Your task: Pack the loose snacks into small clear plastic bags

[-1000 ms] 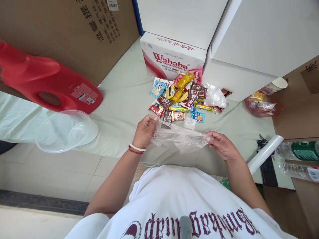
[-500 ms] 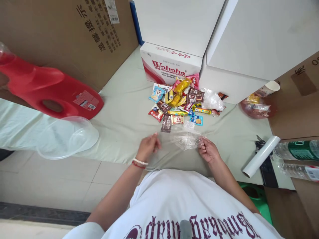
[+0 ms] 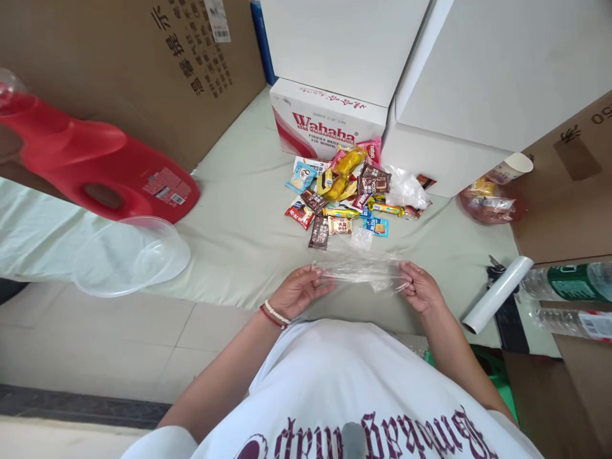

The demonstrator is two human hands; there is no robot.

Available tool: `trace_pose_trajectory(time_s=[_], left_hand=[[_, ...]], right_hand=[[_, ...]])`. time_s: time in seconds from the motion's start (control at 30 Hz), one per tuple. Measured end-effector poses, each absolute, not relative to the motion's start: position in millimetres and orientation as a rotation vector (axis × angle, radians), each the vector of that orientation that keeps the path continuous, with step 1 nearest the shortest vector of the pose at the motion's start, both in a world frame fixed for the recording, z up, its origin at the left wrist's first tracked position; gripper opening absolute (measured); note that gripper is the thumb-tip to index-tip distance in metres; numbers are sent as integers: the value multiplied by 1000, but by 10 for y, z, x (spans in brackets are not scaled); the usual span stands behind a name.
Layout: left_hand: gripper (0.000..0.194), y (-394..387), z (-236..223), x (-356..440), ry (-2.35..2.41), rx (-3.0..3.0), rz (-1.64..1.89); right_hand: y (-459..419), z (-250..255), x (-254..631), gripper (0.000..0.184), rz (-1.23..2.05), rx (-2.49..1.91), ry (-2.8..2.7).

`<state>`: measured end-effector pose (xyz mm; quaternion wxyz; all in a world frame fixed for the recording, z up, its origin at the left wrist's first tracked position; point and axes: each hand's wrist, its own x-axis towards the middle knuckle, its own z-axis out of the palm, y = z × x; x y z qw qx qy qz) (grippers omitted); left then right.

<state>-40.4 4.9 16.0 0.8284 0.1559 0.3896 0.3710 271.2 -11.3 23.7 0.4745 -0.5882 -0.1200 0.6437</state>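
A clear plastic bag (image 3: 363, 271) is stretched between my two hands, low over the cloth-covered table. My left hand (image 3: 305, 288), with bracelets at the wrist, pinches its left end. On the other side my right hand (image 3: 421, 285) grips the right end between thumb and fingers. Just beyond the bag lies a pile of wrapped snacks (image 3: 339, 213) in brown, red, blue and yellow packets. Among them a brown packet (image 3: 319, 233) lies nearest my left hand. A crumpled whitish bag (image 3: 406, 188) rests at the pile's right side.
A Wahaba water carton (image 3: 329, 121) stands behind the pile. To the left are a red jug (image 3: 109, 166) and a translucent plastic lid or bowl (image 3: 131, 255) at the table edge. A white roll (image 3: 498, 294), keys and plastic bottles (image 3: 574, 284) lie at right, below a red bowl (image 3: 492, 204).
My left hand has moved right and taken hold of the bag's left end. My right hand has shifted slightly right, and the bag is now drawn out wide between them.
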Motion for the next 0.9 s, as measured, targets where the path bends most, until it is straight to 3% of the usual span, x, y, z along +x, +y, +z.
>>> trace_pose_trajectory(time_s=[0.23, 0.5, 0.77, 0.9], left_hand=[[46, 62, 147, -599, 1036, 406, 777], [58, 74, 221, -562, 1241, 666, 704], [49, 21, 238, -596, 1272, 880, 505], [31, -11, 116, -699, 1705, 1429, 493]], right_hand=[[-111, 209, 2898, 48, 1723, -1500, -429], [-71, 124, 2786, 46, 1466, -1396, -594], [-53, 96, 2829, 51, 1593, -1557, -632], [-56, -61, 2872, 43, 1303, -1912, -1055]])
